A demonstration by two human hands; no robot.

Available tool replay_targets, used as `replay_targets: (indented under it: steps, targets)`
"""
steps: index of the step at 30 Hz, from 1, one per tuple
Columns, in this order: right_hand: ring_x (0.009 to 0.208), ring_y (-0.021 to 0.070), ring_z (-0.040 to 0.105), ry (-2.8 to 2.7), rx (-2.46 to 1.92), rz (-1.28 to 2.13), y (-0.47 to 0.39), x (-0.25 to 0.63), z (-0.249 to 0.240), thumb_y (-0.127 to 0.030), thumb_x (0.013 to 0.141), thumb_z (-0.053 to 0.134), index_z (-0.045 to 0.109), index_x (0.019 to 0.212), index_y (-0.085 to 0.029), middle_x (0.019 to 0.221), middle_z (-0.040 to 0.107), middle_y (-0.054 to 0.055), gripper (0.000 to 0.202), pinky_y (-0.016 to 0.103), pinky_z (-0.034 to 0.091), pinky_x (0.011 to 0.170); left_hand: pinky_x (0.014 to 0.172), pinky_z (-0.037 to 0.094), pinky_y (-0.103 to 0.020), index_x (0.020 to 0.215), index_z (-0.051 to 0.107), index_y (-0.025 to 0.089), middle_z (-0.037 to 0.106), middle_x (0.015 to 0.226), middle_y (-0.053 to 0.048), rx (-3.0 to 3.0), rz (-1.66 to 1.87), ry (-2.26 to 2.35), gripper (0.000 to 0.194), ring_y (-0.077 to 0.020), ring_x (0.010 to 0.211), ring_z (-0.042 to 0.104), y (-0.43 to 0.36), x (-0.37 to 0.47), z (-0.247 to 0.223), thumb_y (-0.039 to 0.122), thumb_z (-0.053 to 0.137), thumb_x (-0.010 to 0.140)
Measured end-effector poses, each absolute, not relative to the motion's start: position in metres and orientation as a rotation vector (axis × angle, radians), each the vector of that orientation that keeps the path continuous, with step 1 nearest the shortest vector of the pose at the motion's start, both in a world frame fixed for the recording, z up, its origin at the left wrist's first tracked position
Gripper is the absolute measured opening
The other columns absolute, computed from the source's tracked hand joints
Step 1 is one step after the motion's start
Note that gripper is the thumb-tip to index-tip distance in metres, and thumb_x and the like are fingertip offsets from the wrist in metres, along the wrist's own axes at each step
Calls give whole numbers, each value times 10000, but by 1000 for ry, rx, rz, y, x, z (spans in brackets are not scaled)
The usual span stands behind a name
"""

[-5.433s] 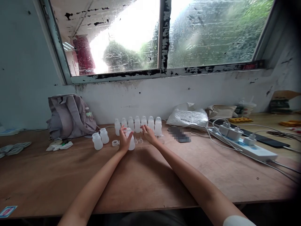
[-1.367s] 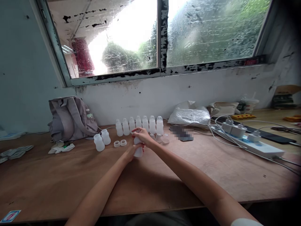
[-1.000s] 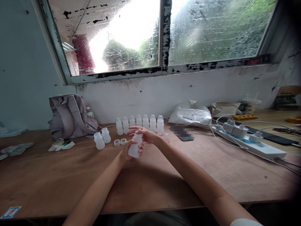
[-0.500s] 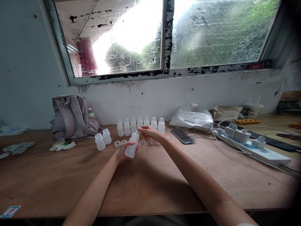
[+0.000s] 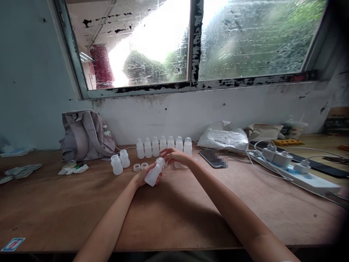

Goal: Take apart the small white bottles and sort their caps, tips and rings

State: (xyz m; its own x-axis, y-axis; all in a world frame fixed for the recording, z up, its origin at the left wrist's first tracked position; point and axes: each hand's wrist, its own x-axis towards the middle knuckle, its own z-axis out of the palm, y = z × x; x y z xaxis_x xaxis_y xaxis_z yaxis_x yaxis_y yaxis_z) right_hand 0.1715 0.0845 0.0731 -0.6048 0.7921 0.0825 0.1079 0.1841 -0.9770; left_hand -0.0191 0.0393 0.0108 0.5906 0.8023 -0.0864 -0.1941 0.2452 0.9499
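A frosted white bottle [image 5: 153, 175] is tilted to the right in my left hand [image 5: 144, 175], whose fingers wrap round its body. At the bottle's neck is my right hand [image 5: 173, 155], fingers bent and touching the top; what lies between them is too small to tell. Behind stands a row of several capped bottles [image 5: 148, 147]. Two open-topped bottles [image 5: 117, 165] stand to the left. Two white rings [image 5: 137, 167] lie near my left hand. Small clear parts [image 5: 167, 166] sit partly hidden under my right hand.
A grey backpack [image 5: 85, 136] and a white tissue [image 5: 73, 169] are at the back left. On the right are a phone [image 5: 211, 158], a silver bag [image 5: 223, 137], and a power strip [image 5: 313, 180] with plugs and cables.
The bottle in my left hand has tilted further right and sits slightly lower. My right hand has moved from above the bottle onto its neck, with the fingers more spread.
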Motion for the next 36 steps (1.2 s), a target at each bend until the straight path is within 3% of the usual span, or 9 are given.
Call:
replay_targets:
  steps: [4, 11, 16, 21, 30, 36]
  targets:
    - [709, 137, 584, -1832, -815, 1493, 87, 171, 70, -177, 630, 627, 574, 896, -149, 840, 595, 49, 273, 262, 503, 652, 504, 442, -266, 927, 553, 98, 585, 706, -82, 1108, 792, 683, 447, -161, 568, 558, 42, -19, 10, 490, 468, 729]
    - [736, 154, 596, -1759, -875, 1537, 87, 172, 69, -119, 639, 623, 587, 873, -119, 821, 617, 68, 236, 262, 507, 676, 561, 400, -234, 941, 603, 127, 598, 753, -59, 1143, 942, 725, 328, -128, 605, 525, 47, -21, 8, 352, 532, 713]
    - [713, 147, 601, -1702, -836, 1577, 85, 171, 71, -112, 649, 625, 591, 856, -114, 785, 623, 62, 209, 235, 508, 639, 644, 364, -239, 1031, 560, 111, 596, 812, -56, 1257, 1034, 648, 435, -140, 696, 522, 46, -19, 10, 319, 610, 652]
    - [696, 146, 602, -1661, -824, 1558, 86, 169, 71, -219, 658, 655, 583, 880, -121, 786, 631, 72, 253, 237, 504, 640, 735, 361, -264, 1100, 510, 132, 575, 947, -84, 1395, 1032, 565, 508, -181, 846, 506, 43, -15, 14, 313, 636, 642]
    - [559, 89, 551, -1570, -845, 1420, 84, 167, 76, -233, 621, 681, 565, 773, -139, 683, 592, 24, 213, 208, 482, 558, 782, 374, -282, 1141, 463, 184, 548, 1026, -73, 1595, 1054, 674, 549, -196, 945, 487, 36, -9, 18, 277, 650, 633]
    - [560, 87, 554, -1503, -891, 1301, 95, 174, 73, -259, 624, 673, 561, 805, -146, 687, 577, 21, 240, 203, 481, 545, 796, 388, -303, 1172, 421, 236, 534, 1068, -65, 1617, 1082, 758, 608, -215, 1003, 473, 33, -10, 24, 310, 650, 614]
